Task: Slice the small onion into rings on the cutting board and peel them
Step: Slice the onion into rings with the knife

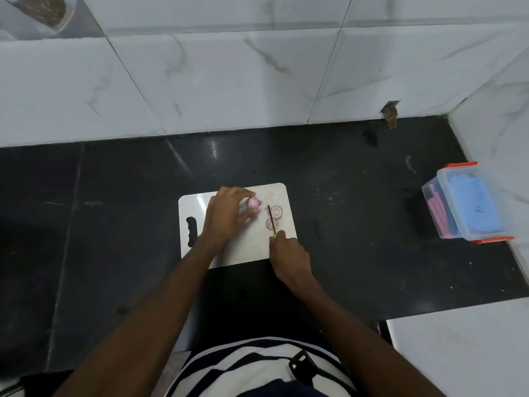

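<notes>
Left hand (227, 214) cupped around small onion (253, 202) at centre frame on white cutting board (200, 202), right hand (289, 255) gripping knife (271, 220), two cut rings (274, 217) beside blade, dark worktop (114, 196)

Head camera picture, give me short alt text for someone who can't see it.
Seen from above, a person's left hand holds a small onion on a white cutting board while the right hand holds a knife. Two cut rings lie beside the blade, on a dark counter.
</notes>
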Demonstrator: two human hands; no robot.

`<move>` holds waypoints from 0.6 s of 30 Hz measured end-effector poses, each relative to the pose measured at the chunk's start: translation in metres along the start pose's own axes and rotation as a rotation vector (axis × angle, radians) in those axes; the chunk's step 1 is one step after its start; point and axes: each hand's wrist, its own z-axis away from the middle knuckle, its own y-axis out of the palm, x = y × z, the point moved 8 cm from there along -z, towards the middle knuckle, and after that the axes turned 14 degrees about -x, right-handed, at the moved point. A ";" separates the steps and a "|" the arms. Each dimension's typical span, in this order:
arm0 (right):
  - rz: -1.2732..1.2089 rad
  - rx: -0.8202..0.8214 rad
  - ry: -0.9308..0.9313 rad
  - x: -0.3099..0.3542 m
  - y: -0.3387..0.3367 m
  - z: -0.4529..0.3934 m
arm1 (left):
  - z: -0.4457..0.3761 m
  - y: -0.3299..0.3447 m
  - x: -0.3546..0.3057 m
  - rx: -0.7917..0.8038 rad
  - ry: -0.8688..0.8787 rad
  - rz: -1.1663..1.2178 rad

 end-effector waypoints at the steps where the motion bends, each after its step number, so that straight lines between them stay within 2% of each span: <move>1: -0.015 -0.019 0.009 0.002 -0.002 0.000 | 0.007 0.002 0.004 0.016 0.007 -0.031; 18: 0.038 -0.120 -0.008 0.036 0.011 0.009 | 0.037 -0.006 0.006 -0.038 0.037 -0.007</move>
